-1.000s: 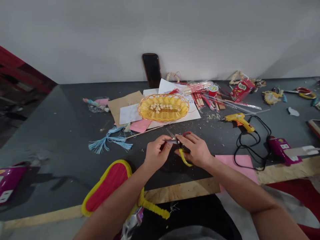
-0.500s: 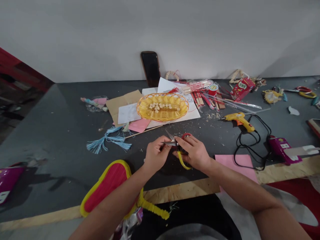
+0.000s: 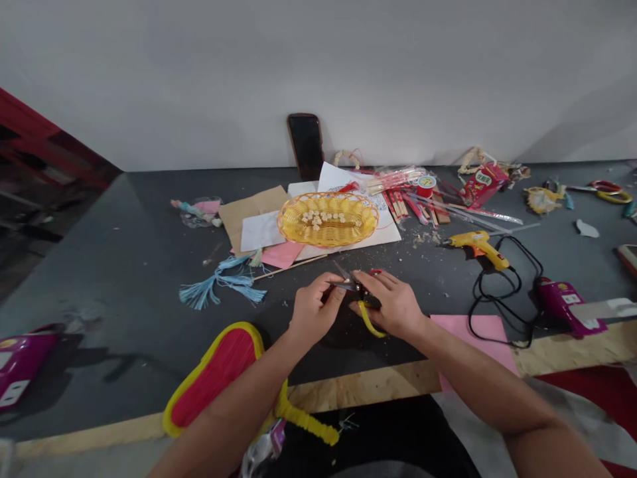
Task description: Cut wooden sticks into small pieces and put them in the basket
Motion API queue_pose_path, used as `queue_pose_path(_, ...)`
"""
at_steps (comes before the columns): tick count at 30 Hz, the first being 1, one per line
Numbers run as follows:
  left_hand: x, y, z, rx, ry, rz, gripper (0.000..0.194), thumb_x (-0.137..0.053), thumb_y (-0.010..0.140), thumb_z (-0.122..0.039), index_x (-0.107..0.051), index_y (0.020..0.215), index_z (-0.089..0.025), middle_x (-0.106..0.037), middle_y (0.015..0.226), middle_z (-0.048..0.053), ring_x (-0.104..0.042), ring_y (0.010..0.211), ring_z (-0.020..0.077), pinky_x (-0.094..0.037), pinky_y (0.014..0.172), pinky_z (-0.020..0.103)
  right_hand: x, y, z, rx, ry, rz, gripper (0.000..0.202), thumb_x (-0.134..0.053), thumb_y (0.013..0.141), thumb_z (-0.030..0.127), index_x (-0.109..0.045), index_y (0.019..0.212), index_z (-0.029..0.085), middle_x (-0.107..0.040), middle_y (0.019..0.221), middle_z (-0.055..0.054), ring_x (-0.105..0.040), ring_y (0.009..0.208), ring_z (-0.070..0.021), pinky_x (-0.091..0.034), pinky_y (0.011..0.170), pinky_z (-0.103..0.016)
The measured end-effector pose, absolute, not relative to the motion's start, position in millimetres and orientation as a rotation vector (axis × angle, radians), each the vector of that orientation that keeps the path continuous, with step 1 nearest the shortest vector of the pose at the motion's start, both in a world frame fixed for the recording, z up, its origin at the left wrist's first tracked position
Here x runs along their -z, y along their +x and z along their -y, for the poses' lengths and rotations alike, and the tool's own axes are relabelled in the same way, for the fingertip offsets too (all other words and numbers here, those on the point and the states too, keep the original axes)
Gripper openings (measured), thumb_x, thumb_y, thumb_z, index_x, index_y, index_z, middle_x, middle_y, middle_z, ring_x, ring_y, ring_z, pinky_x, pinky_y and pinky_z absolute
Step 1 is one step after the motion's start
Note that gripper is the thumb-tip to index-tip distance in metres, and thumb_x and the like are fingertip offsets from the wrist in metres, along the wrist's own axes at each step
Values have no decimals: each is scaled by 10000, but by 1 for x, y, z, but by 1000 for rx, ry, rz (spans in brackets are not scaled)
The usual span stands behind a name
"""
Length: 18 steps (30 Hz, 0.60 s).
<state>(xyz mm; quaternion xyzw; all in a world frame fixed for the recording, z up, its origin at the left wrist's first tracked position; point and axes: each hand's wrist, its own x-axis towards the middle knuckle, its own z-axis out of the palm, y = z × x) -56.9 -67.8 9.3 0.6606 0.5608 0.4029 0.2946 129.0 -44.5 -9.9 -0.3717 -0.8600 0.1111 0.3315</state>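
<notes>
My right hand (image 3: pixel 394 304) is closed round the scissors (image 3: pixel 369 320), which have a red and a yellow handle loop. Their blades are parted and point left, toward the fingertips of my left hand (image 3: pixel 314 312). Thumb and forefinger of that hand are pinched together right at the blades; whatever lies between them is too small to name. Just beyond both hands sits a yellow woven basket (image 3: pixel 326 238) with small pale pieces (image 3: pixel 318 218) in it. Under my left forearm lies a red, yellow-edged fan-shaped piece (image 3: pixel 226 365) with a yellow handle, partly covered by the arm.
Blue tassels (image 3: pixel 216 285) lie left of the basket, near a thin stick (image 3: pixel 293 267). A yellow glue gun (image 3: pixel 478 247) with a black cord rests at right, by a pink sheet (image 3: pixel 472 332) and a purple box (image 3: pixel 565 305). A phone (image 3: pixel 306 146) leans on the wall.
The view has shifted slightly, so the table's contents appear a little lower and mostly farther right. My hands keep the same hold, and the scissor blades remain parted.
</notes>
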Motion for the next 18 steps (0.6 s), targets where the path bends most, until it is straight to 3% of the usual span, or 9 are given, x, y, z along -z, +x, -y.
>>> queue_pose_path(6,-11,-57,67,-1066,1714,-1492,132,-550,846,-297,-624,853,-188,-719,714,6,-656,601,138,-465,560,206,11,131,44,-379,-1210,2118,419,-644,753,579,-534,907,205,-669,812,-56,-649,728,-205,-495,636,-297)
queue_pose_path(13,-13,-56,66,-1067,1721,-1458,146,-523,862,-278,-622,807,-185,-706,693,-3,-636,599,128,-450,564,202,9,133,41,-237,-1140,2320,411,-585,811,602,-540,787,194,-640,744,-71,-609,735,-222,-463,678,-317)
queue_pose_path(18,-12,-54,67,-1065,1695,-1415,149,-529,868,-276,-606,781,-182,-702,683,1,-644,606,134,-451,564,203,6,132,42,-250,-1135,2346,404,-587,809,596,-518,806,197,-613,773,-72,-579,762,-235,-470,718,-352)
